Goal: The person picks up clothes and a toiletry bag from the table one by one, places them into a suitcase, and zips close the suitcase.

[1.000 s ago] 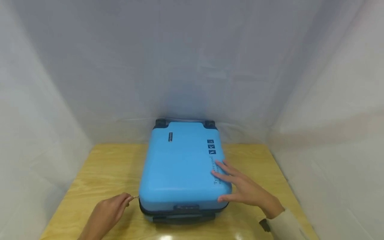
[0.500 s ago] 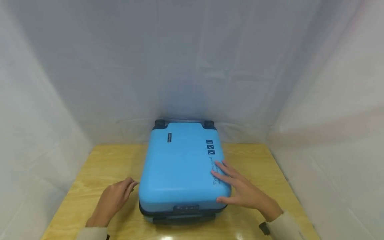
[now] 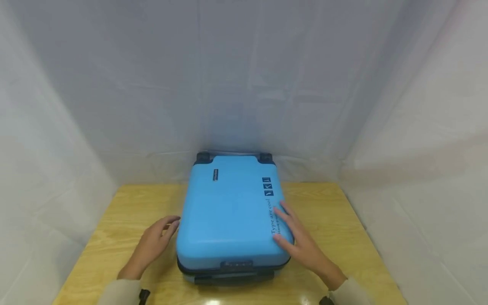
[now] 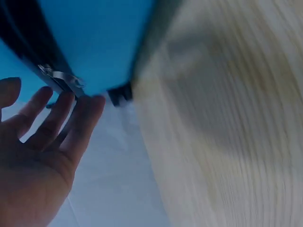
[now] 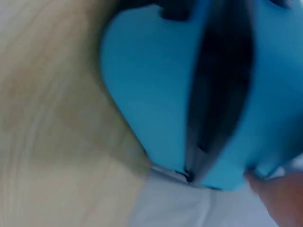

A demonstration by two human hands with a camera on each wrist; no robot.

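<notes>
- Two hands flank one blue suitcase (image 3: 230,216), which lies flat on the wooden bench (image 3: 126,212), its far end close to the white cloth backdrop (image 3: 244,84).
- The suitcase's broad blue shell faces up; two dark wheels (image 3: 203,157) show at its far end, and a dark handle (image 3: 233,276) sits on the near edge.
- Dark printed lettering (image 3: 273,220) runs along the shell's right side, with small dark square emblems (image 3: 267,186) beyond it and a small dark label (image 3: 215,174) toward the far left.
- The left hand (image 3: 154,241) rests beside the suitcase's left edge, fingers straight and loosely spread, gripping nothing; the fingertips are at or just beside the case's side.
- In the left wrist view, the left hand's fingers (image 4: 57,118) lie open just below a silver zipper pull (image 4: 61,76) hanging from the dark zipper band; whether they touch it I cannot tell.
- The right hand (image 3: 299,241) lies flat on the top right part of the shell, fingers extended over the lettering and the thumb near the shell's near right corner, holding nothing.
- The right wrist view is blurred; it shows the blue side of the case with the dark zipper seam (image 5: 218,99) running down it and the bench beside it.
- Pale sleeves cover both forearms at the bottom of the head view.
</notes>
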